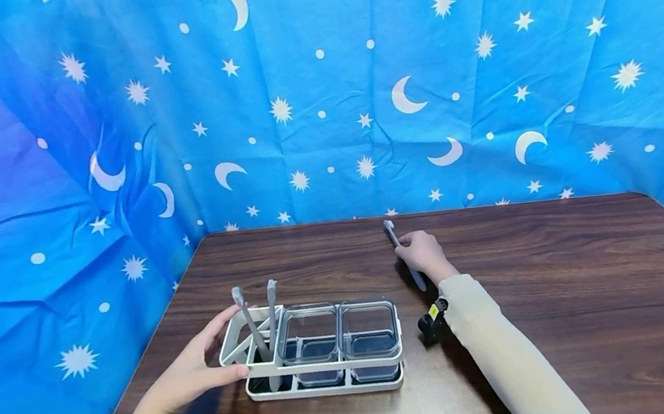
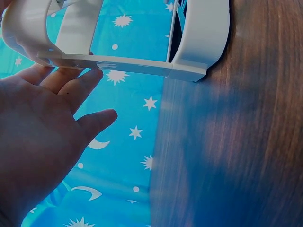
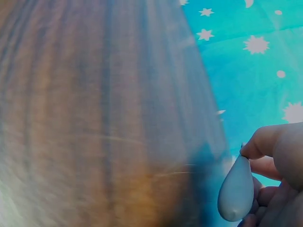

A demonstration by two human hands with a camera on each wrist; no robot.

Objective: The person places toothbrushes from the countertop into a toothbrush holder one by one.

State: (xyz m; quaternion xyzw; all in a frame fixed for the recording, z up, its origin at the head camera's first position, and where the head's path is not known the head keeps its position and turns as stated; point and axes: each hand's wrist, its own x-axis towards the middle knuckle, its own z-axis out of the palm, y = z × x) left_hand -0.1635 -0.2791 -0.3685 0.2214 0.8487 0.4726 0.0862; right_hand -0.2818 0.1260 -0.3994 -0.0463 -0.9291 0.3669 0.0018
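Note:
A white toothbrush holder (image 1: 359, 363) with an upper and a lower tier stands on the table. My left hand (image 1: 190, 372) holds its left end, thumb at the front corner and fingers farther back; in the left wrist view the little finger (image 2: 102, 122) is apart from the frame. Two grey toothbrushes, one leaning (image 1: 252, 326) and one nearly upright (image 1: 272, 306), stand heads up in the left section. Farther back on the right, my right hand (image 1: 423, 252) pinches a grey toothbrush (image 3: 236, 194), its head pointing away from me.
Two clear cups, one in the middle (image 1: 306, 308) and one at the right (image 1: 365, 302), sit in the holder. The brown wooden table (image 1: 567, 274) reaches back to a blue curtain (image 1: 324, 96) with moons and stars, which also hangs along the left side.

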